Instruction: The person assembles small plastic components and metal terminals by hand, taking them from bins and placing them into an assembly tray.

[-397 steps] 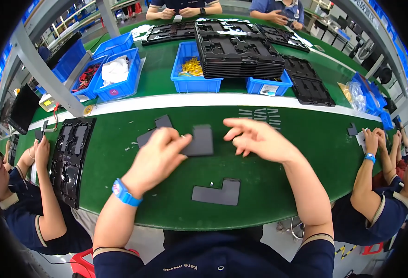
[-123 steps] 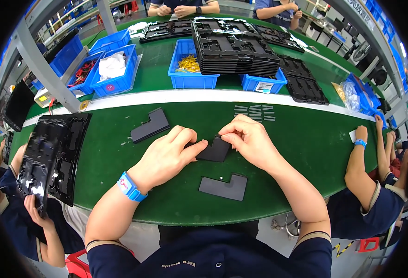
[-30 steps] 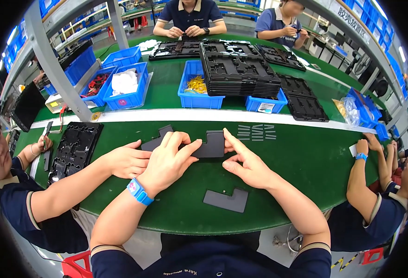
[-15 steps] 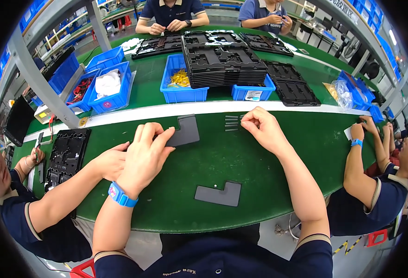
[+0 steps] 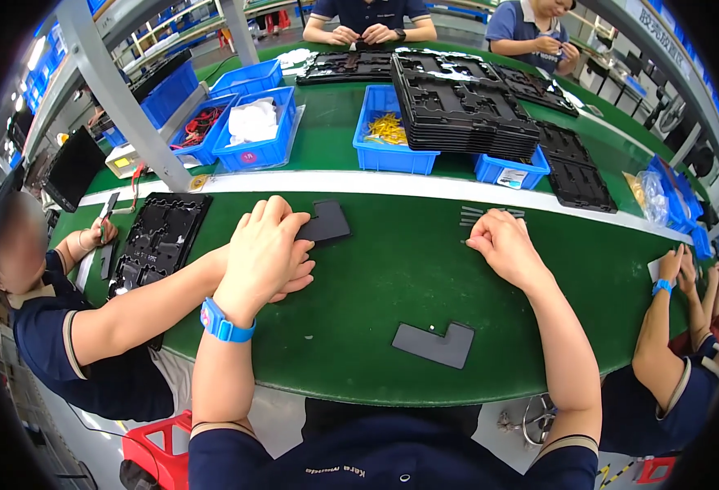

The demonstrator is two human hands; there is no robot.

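Observation:
My left hand [image 5: 263,249], with a blue band at its wrist, is closed on the edge of a dark grey L-shaped sheet [image 5: 331,220]; its fingertips are partly hidden. Below and behind it, a co-worker's hand [image 5: 300,276] reaches in from the left; whether that touches the sheet or my hand cannot be made out. Over on the right, my right hand [image 5: 502,245] is curled in a pinch beside several thin grey strips [image 5: 490,214] and covers part of them. Something tiny shows at its fingertips. A second L-shaped sheet [image 5: 434,343] lies flat nearer me, with a small white speck at its notch.
Beyond the white line stand blue bins [image 5: 396,155], one with yellow bits, and a stack of black moulded trays [image 5: 465,114]. A black tray [image 5: 159,237] lies at left by the seated co-worker [image 5: 90,327]. A metal post [image 5: 126,102] rises at left. Others sit right and opposite.
The view has swung left. My left hand and the L-shaped sheet have shifted left across the table. My right hand has drawn toward me from the strips. The co-worker's hand has come further under mine.

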